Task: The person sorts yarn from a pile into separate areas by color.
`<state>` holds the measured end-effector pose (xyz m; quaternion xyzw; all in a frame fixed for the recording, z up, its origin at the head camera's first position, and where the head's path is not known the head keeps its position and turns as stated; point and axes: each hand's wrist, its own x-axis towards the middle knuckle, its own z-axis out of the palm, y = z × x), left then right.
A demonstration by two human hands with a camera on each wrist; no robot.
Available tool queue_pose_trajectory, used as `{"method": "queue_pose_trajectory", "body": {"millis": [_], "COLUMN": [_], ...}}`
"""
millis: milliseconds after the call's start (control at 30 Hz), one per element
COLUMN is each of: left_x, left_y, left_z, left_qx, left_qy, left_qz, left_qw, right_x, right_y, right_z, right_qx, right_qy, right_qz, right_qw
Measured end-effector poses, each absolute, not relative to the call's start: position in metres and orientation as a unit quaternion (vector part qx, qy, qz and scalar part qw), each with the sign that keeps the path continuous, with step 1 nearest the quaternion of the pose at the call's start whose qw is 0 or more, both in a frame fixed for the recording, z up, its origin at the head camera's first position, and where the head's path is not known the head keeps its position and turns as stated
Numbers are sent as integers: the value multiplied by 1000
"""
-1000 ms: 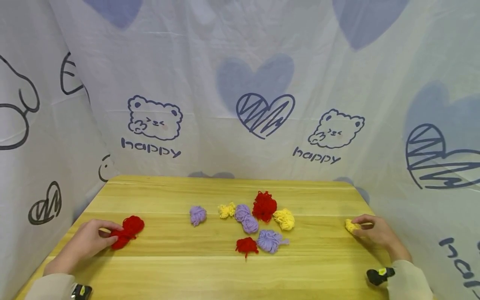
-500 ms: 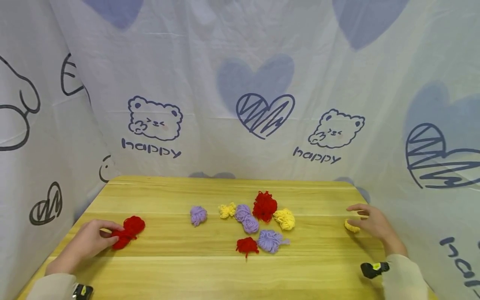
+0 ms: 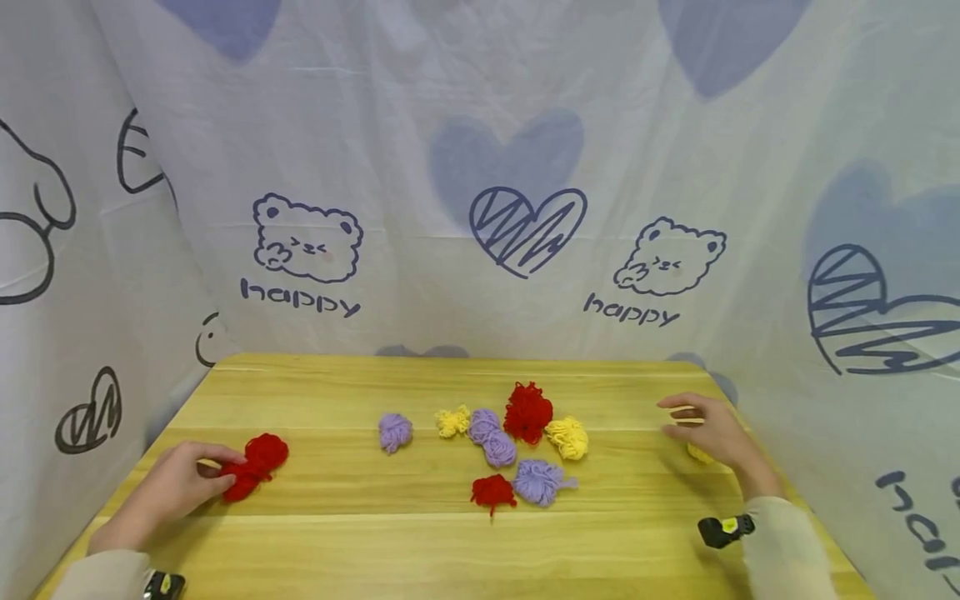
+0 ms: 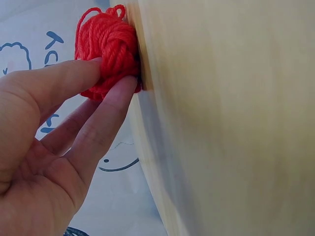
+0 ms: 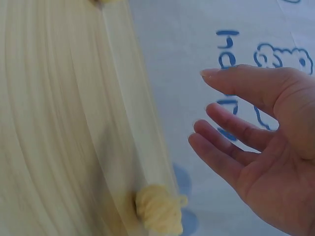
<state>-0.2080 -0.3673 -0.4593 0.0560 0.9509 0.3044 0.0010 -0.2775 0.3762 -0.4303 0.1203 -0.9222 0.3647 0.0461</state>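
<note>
At the left of the table, my left hand [image 3: 174, 483] pinches the near end of a red yarn bundle [image 3: 266, 452] lying on the wood. In the left wrist view the thumb and fingertips press into the looped red strands [image 4: 108, 49]. My right hand [image 3: 708, 429] is raised at the right side, its fingers spread and slightly bent, holding nothing. Behind its wrist a small yellow yarn ball [image 3: 699, 454] lies partly hidden. The right wrist view has the empty right hand [image 5: 266, 137] apart from a yellow yarn ball [image 5: 160, 209] on the table.
Mid-table lie a lone purple yarn ball [image 3: 395, 432], a small yellow one [image 3: 453, 422], a double purple bundle [image 3: 492, 437], a large red one [image 3: 528, 413], a yellow one [image 3: 567, 437], a small red one [image 3: 492, 491] and a loose purple one [image 3: 537, 482]. Printed cloth [image 3: 420, 292] surrounds the table [image 3: 360, 550].
My right hand let go of the small yellow yarn ball, lifted and moved left and away from me. The left hand stays on the red yarn.
</note>
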Motion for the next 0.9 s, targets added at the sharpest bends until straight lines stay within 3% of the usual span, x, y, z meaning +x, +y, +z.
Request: {"method": "queue_pose_trajectory", "body": {"millis": [900], "left_x": [-205], "left_y": [-365], "left_z": [-457], "left_qx": [49], "left_qy": [951], "left_qz": [306], "left_qw": [1], "right_x": [-296], "right_y": [301], "right_z": [-439], "right_qx": [230], "right_qy": [-895], "right_qz": [383], "right_qw": [-13]}}
